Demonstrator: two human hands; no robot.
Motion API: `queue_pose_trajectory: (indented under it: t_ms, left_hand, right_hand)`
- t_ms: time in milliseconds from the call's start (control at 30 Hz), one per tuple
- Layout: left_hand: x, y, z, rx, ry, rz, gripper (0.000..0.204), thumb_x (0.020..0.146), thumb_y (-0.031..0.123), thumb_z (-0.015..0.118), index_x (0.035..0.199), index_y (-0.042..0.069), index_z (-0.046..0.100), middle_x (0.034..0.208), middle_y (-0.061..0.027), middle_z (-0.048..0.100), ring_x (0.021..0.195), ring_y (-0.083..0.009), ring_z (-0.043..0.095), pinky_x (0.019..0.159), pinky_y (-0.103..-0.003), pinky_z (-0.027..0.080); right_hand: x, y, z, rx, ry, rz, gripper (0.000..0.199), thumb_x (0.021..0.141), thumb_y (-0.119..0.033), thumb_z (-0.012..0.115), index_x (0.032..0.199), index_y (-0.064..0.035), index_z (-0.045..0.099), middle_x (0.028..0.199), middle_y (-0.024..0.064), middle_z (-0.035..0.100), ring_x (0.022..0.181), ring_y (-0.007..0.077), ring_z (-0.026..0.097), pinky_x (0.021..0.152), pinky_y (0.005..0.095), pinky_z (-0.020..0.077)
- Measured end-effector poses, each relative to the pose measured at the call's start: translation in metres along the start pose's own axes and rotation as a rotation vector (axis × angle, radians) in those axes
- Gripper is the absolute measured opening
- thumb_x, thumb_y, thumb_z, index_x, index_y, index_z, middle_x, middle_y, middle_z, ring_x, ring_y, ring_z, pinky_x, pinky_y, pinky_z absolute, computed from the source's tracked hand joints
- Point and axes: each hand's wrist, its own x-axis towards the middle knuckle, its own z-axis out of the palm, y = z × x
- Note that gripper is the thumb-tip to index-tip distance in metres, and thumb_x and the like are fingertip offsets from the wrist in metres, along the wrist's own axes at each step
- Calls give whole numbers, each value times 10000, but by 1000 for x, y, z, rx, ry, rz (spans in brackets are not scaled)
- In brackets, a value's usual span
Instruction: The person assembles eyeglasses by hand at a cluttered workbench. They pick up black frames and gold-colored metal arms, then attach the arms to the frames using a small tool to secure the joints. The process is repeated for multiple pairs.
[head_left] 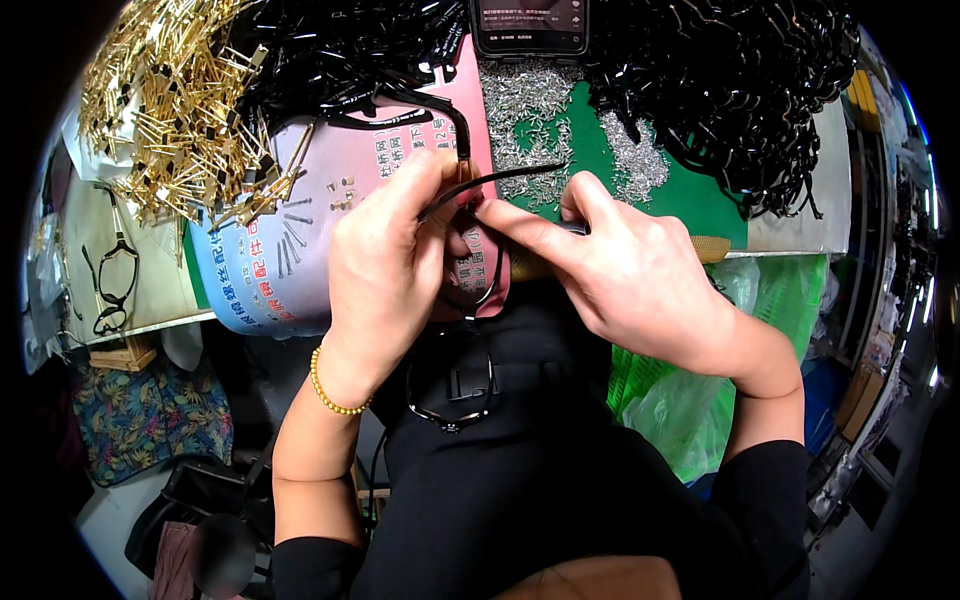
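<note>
Head view shows me both hands pinched together at the bench edge over one black eyeglass frame (455,330), which hangs down from my fingers toward my lap. My left hand (385,265) is closed on the frame's upper rim, thumb and forefinger clamped near the hinge corner. My right hand (625,270) is curled shut around a slim dark tool whose handle I can barely see, its forefinger pressing at the same corner, where a black temple arm (500,180) juts out toward the green mat (700,200).

I judge the job to be mid-assembly on this one piece: the temple looks seated at the hinge, but I cannot tell whether a screw is in yet.

Plenty remains, judging by the stock. A heap of gold temple parts (170,100) lies at the far left, a big tangle of black frames (720,90) fills the far right, and small silver screws (530,110) are scattered across the mat. One finished-looking pair of glasses (110,275) rests apart on the left. A phone (530,25) lies at the top.
</note>
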Motion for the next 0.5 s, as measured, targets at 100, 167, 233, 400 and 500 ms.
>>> queue_pose_trajectory:
  t_ms: [100,167,233,400,500]
  left_hand:
    - [1,1,-2,1,-16,-3,235,884,-101,609,1072,36,646,771,-58,673,581,-127,638,548,-280,509]
    - [1,3,-3,0,-35,-10,237,885,-100,607,1074,37,646,773,-59,674,583,-128,640,547,-282,512]
    - [2,3,-4,-4,-55,-44,239,885,-99,605,1075,38,647,777,-60,675,586,-130,642,548,-287,516]
    - [2,-2,-3,-25,-41,-41,247,883,-102,602,1081,38,649,789,-67,681,590,-136,649,562,-290,524]
    - [1,-4,-2,-43,-37,-42,218,905,-84,611,1082,39,650,802,-63,691,589,-126,648,552,-281,521]
  right_hand:
    - [-1,0,2,-64,-10,-8,605,844,-84,657,1408,-293,589,898,90,494,676,260,633,531,373,545]
    - [0,1,5,-169,32,-54,564,846,-112,651,1383,-280,601,914,76,509,676,219,616,512,334,532]
    - [2,5,9,-312,133,-147,493,854,-151,624,1337,-247,622,940,57,533,633,159,576,473,271,505]
    - [12,17,15,-350,188,-176,435,886,-277,641,1311,-183,611,966,23,571,632,136,571,464,248,483]
    - [16,16,17,-355,186,-186,433,922,-351,635,1308,-156,600,962,13,566,639,138,574,474,251,485]
